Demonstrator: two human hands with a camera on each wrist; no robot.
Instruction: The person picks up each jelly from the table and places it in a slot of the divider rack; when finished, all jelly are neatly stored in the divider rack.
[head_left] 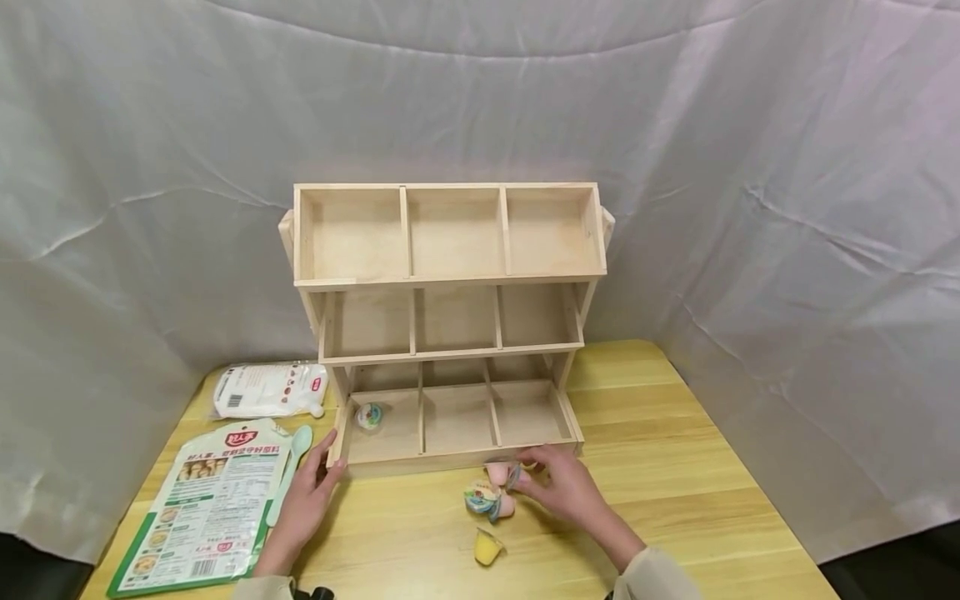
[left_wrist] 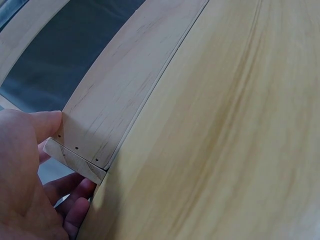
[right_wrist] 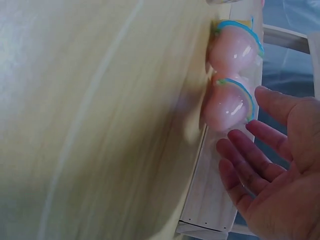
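Note:
A three-tier wooden rack (head_left: 450,459) stands on the table. My left hand (head_left: 303,500) grips its lower front-left corner, with thumb and fingers on either side of the wood (left_wrist: 75,161) in the left wrist view. My right hand (head_left: 562,486) is beside small jelly cups in front of the rack. Its fingers are spread in the right wrist view, close to a pink jelly cup (right_wrist: 227,106) with a blue-edged lid. Another pink jelly cup (right_wrist: 234,49) lies beyond that one. A printed-lid jelly cup (head_left: 482,496) and a yellow jelly cup (head_left: 487,547) lie nearer me.
One jelly cup (head_left: 369,416) sits in the bottom tier's left compartment. To the left lie a white-and-green food packet (head_left: 206,508), a pale green spoon (head_left: 291,471) and a white pouch (head_left: 270,390). Grey cloth (head_left: 465,108) hangs behind the rack and at both sides.

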